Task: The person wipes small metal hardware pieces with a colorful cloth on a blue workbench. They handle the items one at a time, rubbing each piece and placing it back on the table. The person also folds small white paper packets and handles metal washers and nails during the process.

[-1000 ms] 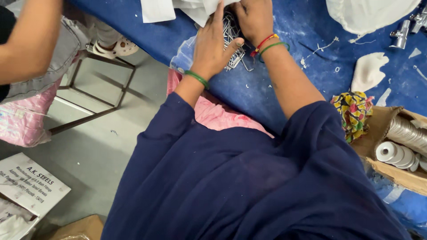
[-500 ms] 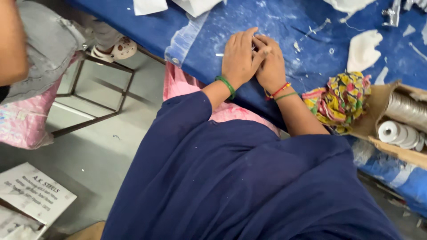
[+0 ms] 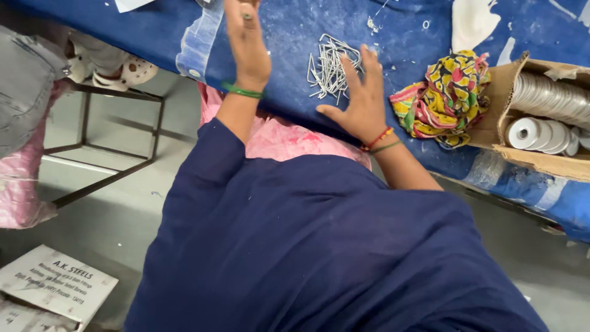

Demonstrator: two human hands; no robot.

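Left hand (image 3: pixel 247 46): fingertips cut off by top edge. Cardboard box (image 3: pixel 501 114) runs off the right edge, so the white disc stacks (image 3: pixel 547 98) inside can't be counted. Pile of thin metal pins (image 3: pixel 330 71) too fine to tell apart. White scrap (image 3: pixel 470 21) clipped at top. Desk (image 3: pixel 295 24) underside hidden by dark blue clothing (image 3: pixel 319 246).

A crumpled yellow patterned cloth (image 3: pixel 447 98) lies on a blue table (image 3: pixel 295 37), touching a cardboard box (image 3: pixel 522 132) of white rolls (image 3: pixel 541 132). Beside the table stand a metal stool frame (image 3: pixel 107 147) and a pink sack (image 3: pixel 21 184); printed cartons (image 3: pixel 52 286) rest on the floor.
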